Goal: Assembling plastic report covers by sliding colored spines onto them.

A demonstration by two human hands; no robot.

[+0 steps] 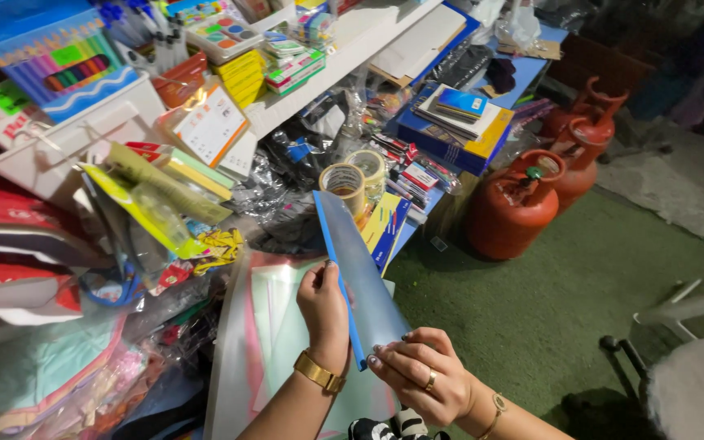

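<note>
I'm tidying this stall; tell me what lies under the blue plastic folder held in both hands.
Under the blue plastic folder, gripped by left hand and right hand, pale clear plastic sleeves lie stacked. Whatever sits directly beneath the folder is hidden.

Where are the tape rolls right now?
Head view, centre: two tape rolls sit on the cluttered table, just beyond the top of the blue folder held in both hands.

Single head-worn view, looking steeply down and forward from the person's own eye level, close over the left hand (324, 308) and right hand (417, 376) at bottom centre. It faces a cluttered stationery table (352, 49) running up-left, green floor (547, 301) and red gas cylinders (523, 204) to the right (no second view, so no overlap).
</note>
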